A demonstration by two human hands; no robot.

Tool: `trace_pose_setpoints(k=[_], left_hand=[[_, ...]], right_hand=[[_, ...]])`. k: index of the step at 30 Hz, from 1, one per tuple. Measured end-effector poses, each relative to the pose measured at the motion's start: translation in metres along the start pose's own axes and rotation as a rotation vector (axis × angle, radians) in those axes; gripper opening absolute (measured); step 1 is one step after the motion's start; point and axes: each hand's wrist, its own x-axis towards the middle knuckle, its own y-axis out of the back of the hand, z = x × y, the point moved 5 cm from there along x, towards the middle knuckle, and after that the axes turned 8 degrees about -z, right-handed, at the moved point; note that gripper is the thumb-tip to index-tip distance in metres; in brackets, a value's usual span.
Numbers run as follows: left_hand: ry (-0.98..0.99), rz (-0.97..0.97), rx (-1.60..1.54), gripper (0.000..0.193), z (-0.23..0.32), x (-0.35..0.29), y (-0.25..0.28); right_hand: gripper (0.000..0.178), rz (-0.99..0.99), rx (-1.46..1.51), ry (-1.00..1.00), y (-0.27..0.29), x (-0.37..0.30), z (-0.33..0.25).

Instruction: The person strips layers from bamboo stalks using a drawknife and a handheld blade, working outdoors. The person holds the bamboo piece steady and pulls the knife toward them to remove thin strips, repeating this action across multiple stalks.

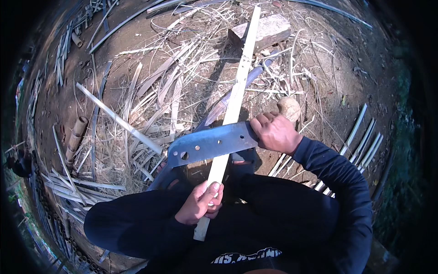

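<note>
Behind the grip of the right hand [277, 132], the long sleeve [340, 171] is navy and wrinkled, and near the left hand [200, 203] are black shirt [246, 242] with white lettering [246, 255] and dark trousers [292, 196].

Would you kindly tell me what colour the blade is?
The blade is blue-grey, seen best in the head view.

Head-worn fisheye looks steeply down over the lap [292, 198]; left hand [200, 203], right hand [279, 132] close, ground [360, 82] farther out.
</note>
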Motion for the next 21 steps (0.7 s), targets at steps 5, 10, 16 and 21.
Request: trace_pose_setpoints(k=[5, 10, 16, 21], left_hand=[[-0.076, 0.004, 0.038, 0.026, 0.013, 0.011, -0.008], [-0.039, -0.030, -0.044, 0.025, 0.004, 0.003, 0.003], [-0.058, -0.033, -0.081, 0.022, 0.002, 0.000, -0.010], [-0.001, 0.010, -0.045, 0.021, 0.002, -0.009, 0.002]], right_hand=[[0.028, -0.114, 0.323, -0.471, -0.014, 0.007, 0.069], [0.016, 0.038, 0.227, -0.001, 0.000, 0.012, -0.023], [0.022, -0.066, 0.352, -0.454, -0.021, 0.027, 0.080], [0.022, 0.035, 0.212, 0.143, 0.022, 0.015, -0.043]])
